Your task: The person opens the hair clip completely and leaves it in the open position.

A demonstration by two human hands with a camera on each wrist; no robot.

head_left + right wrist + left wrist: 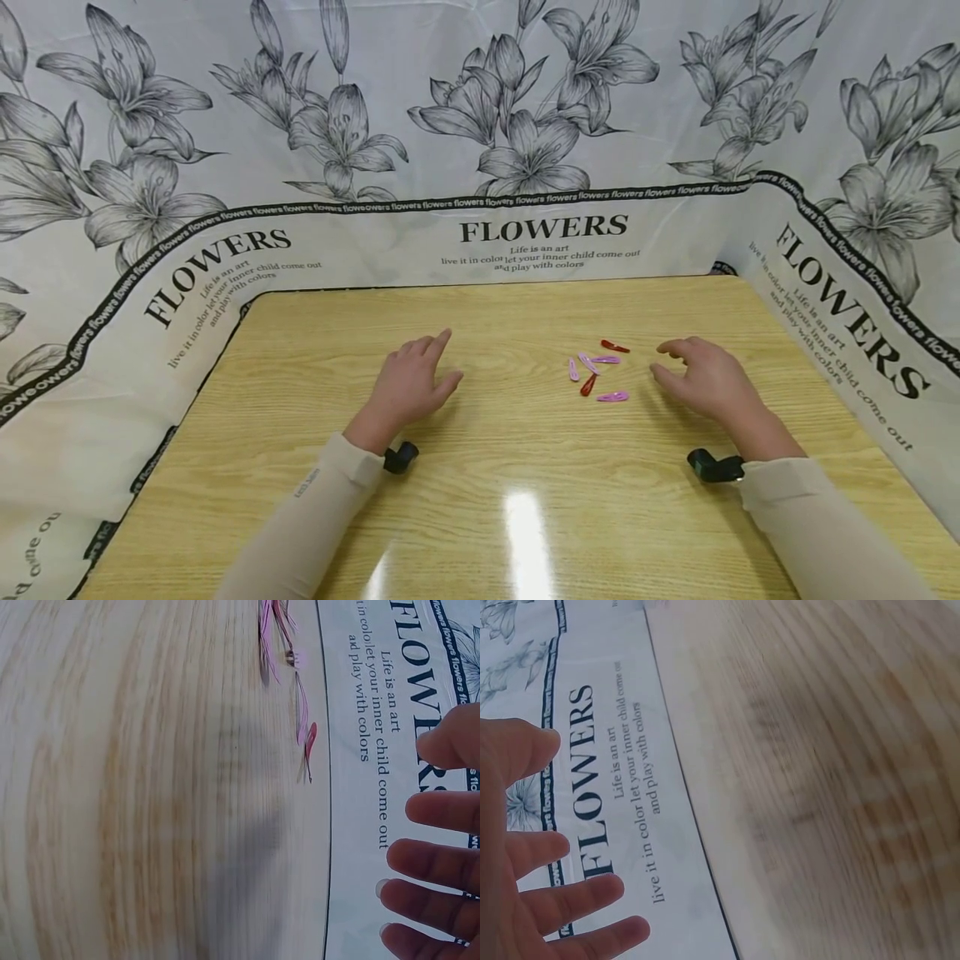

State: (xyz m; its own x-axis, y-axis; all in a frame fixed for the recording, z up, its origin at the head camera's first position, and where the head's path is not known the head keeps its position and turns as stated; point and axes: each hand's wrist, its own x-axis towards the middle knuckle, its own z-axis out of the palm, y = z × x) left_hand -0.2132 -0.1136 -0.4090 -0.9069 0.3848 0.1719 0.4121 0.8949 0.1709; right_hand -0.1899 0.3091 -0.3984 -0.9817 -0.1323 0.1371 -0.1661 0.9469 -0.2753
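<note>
Here, hair clips (588,363) lie just left of the right grip (708,381).

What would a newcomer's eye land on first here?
Probably the red snap hair clips and lilac snap hair clips, clustered on the wood-grain table nearer the right hand than the left hand. Next might come the bold black FLOWERS lettering on the flower-printed backdrop beyond the table's far edge.

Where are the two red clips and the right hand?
Far red clip (615,346): head view, middle of its body.
Near red clip (588,386): head view, middle of its body.
Right hand (708,379): head view, back of it.
</note>
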